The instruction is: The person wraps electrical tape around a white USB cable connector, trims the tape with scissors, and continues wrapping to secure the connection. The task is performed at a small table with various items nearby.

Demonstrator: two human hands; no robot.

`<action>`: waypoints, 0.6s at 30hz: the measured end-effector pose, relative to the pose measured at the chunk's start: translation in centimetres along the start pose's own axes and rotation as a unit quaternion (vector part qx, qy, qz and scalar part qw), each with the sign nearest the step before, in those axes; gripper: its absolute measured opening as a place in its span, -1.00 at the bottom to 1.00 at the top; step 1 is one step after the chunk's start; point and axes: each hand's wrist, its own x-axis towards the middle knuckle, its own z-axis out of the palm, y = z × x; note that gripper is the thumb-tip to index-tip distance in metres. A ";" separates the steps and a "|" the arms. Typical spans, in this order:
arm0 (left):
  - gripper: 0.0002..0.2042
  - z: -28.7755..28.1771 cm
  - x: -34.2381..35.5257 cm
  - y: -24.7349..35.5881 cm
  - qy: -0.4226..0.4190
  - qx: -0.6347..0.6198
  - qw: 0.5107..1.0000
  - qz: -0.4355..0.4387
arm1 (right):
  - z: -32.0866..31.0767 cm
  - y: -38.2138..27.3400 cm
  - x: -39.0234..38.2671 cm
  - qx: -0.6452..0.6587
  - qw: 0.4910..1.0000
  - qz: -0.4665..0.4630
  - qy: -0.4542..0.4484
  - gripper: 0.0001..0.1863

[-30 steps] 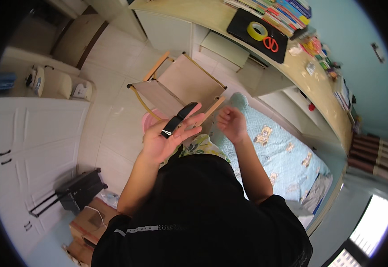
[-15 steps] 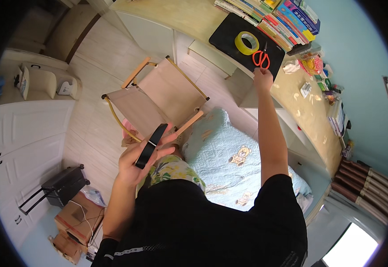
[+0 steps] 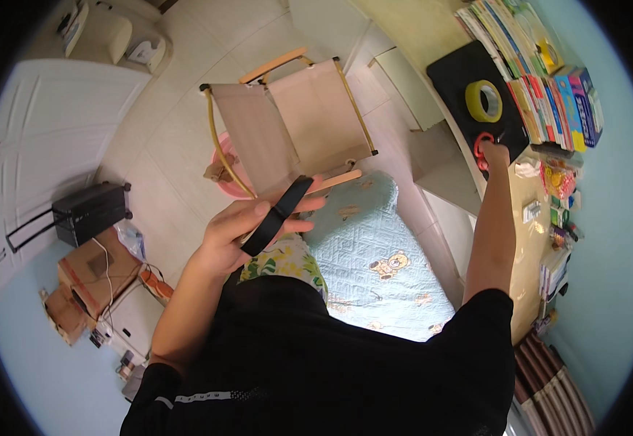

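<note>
My left hand (image 3: 231,231) is closed around a roll of black tape (image 3: 280,216), held tilted in front of my body with some fingers stretched past it. At the desk, my right hand (image 3: 498,152) grips the scissors (image 3: 483,141) by their red handles. The fingers partly hide them, and little of the blades shows. Under the scissors is a flat black thing like a closed laptop (image 3: 453,83). On it, just beyond my right hand, rests a roll of yellow tape (image 3: 472,102).
Books (image 3: 542,109) stand along the desk (image 3: 529,261) behind the black flat thing, with small packages nearby. A beige folding chair (image 3: 316,109) stands ahead, beside a bed with a light blue quilt (image 3: 375,240). To the left are a black suitcase (image 3: 91,214) and cardboard boxes (image 3: 87,272).
My right hand has moved onto the scissors' handles, and the scissors have turned. The left hand still holds the black tape. The whole view has shifted.
</note>
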 end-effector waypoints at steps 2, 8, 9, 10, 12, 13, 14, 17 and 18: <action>-0.39 -0.2 -0.6 0.5 0.005 -0.007 1.000 0.022 | 1.5 2.3 -2.4 0.203 0.978 -0.006 -0.047 -0.64; -0.42 -3.3 -4.6 2.1 0.018 -0.028 0.995 0.092 | 7.1 1.4 -26.7 0.429 0.880 -0.157 -0.131 -0.53; -0.43 -3.8 -5.4 2.5 0.022 -0.032 0.994 0.098 | 8.0 0.8 -30.7 0.452 0.853 -0.170 -0.198 -0.54; -0.43 -4.4 -6.3 3.0 0.030 -0.032 0.994 0.101 | 8.9 -0.4 -34.7 0.453 0.834 -0.171 -0.265 -0.58; -0.44 -5.7 -8.5 3.5 0.060 -0.023 0.991 0.117 | 10.7 -3.5 -41.6 0.429 0.800 -0.185 -0.376 -0.67; -0.44 -6.4 -9.7 3.8 0.073 -0.017 0.989 0.127 | 11.5 -5.1 -44.5 0.404 0.788 -0.199 -0.420 -0.71; -0.45 -6.9 -11.2 4.3 0.081 -0.012 0.986 0.143 | 12.0 -6.8 -47.3 0.370 0.775 -0.220 -0.462 -0.70; -0.45 -9.0 -17.1 5.7 0.112 0.025 0.977 0.182 | 13.7 -10.6 -54.3 0.319 0.719 -0.285 -0.547 -0.68; -0.43 -10.2 -19.6 5.9 0.130 0.057 0.971 0.192 | 14.4 -11.8 -56.4 0.308 0.694 -0.313 -0.571 -0.68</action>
